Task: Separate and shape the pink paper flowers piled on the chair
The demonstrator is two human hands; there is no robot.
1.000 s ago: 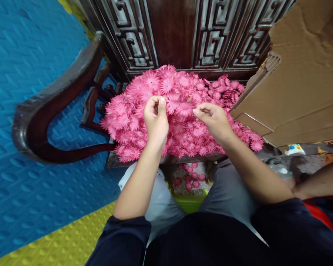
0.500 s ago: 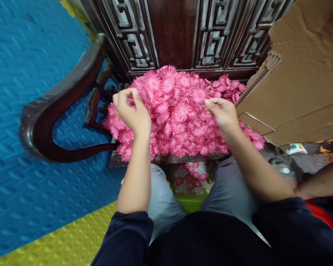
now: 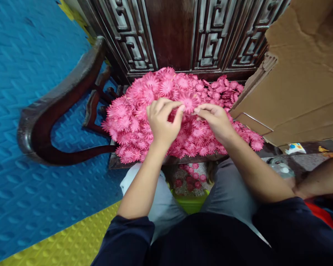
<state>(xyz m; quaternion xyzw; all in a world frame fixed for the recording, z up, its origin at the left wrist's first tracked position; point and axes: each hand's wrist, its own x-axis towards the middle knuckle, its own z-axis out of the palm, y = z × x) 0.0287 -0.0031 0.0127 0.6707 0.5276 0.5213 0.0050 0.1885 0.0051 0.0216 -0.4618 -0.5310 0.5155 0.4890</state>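
Observation:
A pink artificial flower (image 3: 188,102) with many thin petals is held up between my two hands, above a large heap of similar pink flowers (image 3: 127,123). My left hand (image 3: 165,120) has thumb and forefinger pinched at the flower's left edge. From the right, my right hand (image 3: 215,120) pinches it near its lower edge, fingertips close together. Any stem or small part between the fingertips is too small to make out. The heap lies on a dark wooden bench seat (image 3: 122,162), partly hidden behind my hands and forearms.
A curved wooden armrest (image 3: 30,129) stands at the left over blue matting (image 3: 5,147). Carved wooden panels (image 3: 173,33) rise behind the heap. A large cardboard box (image 3: 305,81) borders it on the right. Another person's arm (image 3: 322,175) reaches in at lower right. Fallen flowers (image 3: 195,175) lie below.
My left hand has moved right, from over the heap's left side to the held flower. My right hand, with the flower, has shifted slightly left and down.

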